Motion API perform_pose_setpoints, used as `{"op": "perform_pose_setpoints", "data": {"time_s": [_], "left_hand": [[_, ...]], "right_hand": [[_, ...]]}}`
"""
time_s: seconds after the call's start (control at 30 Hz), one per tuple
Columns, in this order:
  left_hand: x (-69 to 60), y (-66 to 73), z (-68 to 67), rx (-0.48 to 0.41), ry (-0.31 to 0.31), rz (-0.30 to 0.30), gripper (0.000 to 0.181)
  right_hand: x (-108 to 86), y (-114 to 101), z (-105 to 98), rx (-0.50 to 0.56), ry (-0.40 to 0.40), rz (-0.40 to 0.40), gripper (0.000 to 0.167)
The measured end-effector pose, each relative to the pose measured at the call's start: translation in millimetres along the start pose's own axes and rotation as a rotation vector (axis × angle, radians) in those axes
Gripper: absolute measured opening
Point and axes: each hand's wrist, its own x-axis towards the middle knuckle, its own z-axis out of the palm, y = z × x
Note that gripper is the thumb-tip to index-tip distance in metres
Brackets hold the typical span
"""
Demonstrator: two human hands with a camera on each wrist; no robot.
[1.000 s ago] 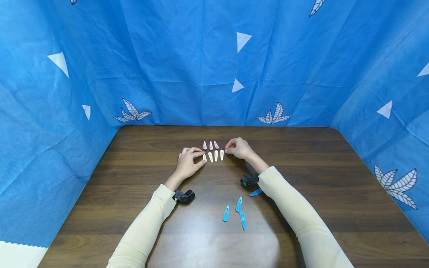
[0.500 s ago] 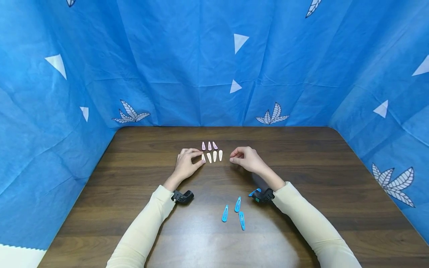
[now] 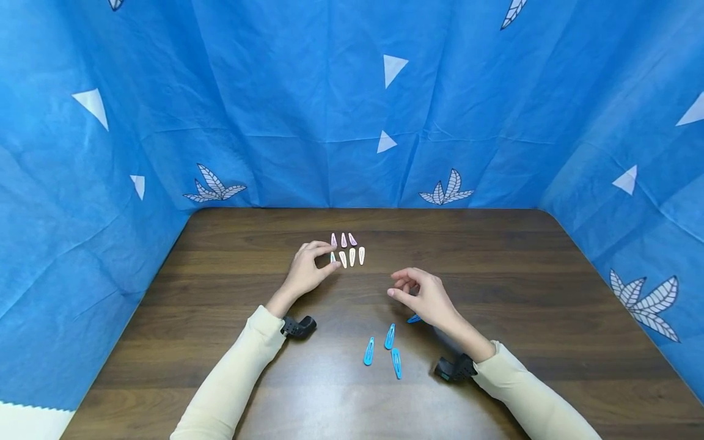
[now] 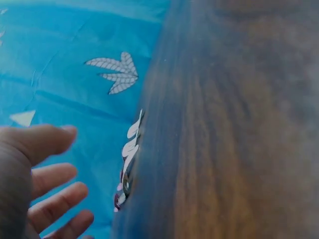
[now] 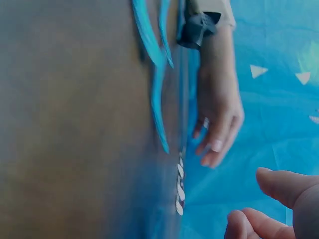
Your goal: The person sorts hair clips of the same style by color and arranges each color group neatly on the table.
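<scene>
A row of several cream snap hair clips (image 3: 352,256) lies on the wooden table, with three pink snap hair clips (image 3: 343,240) in a row behind it. Over the left end of these rows hovers my left hand (image 3: 305,270), thumb and fingers apart and holding nothing. In the left wrist view, a gap separates the left hand (image 4: 50,184) from the cream clips (image 4: 130,148). My right hand (image 3: 429,298) is in the air, fingers loosely bent and nothing held. Nearest to it lies a blue snap hair clip (image 3: 414,318), partly hidden by that hand. Other blue clips (image 3: 369,351) lie nearer the front.
The dark wooden table (image 3: 220,342) ends at a blue patterned cloth (image 3: 330,110) that hangs behind and on both sides. Black wrist cameras (image 3: 299,327) are strapped under both wrists, low over the tabletop.
My right hand has drawn back from the right end of the cream row toward the blue clips. My left hand has lifted slightly from the leftmost cream clip, its fingers spreading.
</scene>
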Motion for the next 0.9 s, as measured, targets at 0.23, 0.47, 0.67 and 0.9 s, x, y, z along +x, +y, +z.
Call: {"op": "perform_pose_setpoints", "data": {"time_s": [0.23, 0.47, 0.67, 0.9], "left_hand": [[-11.5, 27.4, -8.9, -0.044, -0.084, 0.057, 0.047], [-37.9, 47.0, -11.7, -0.101, -0.168, 0.096, 0.049], [-60.9, 57.4, -8.5, -0.119, -0.218, 0.135, 0.049], [-86.8, 68.7, 0.5, -0.130, -0.264, 0.158, 0.048]], "right_hand": [[-27.4, -1, 4, -0.030, 0.036, -0.079, 0.035], [-46.4, -6, 11, -0.065, 0.002, -0.098, 0.040], [-54.6, -8, 13, -0.102, -0.039, -0.074, 0.044], [-60.5, -8, 13, -0.143, -0.063, -0.062, 0.049]]}}
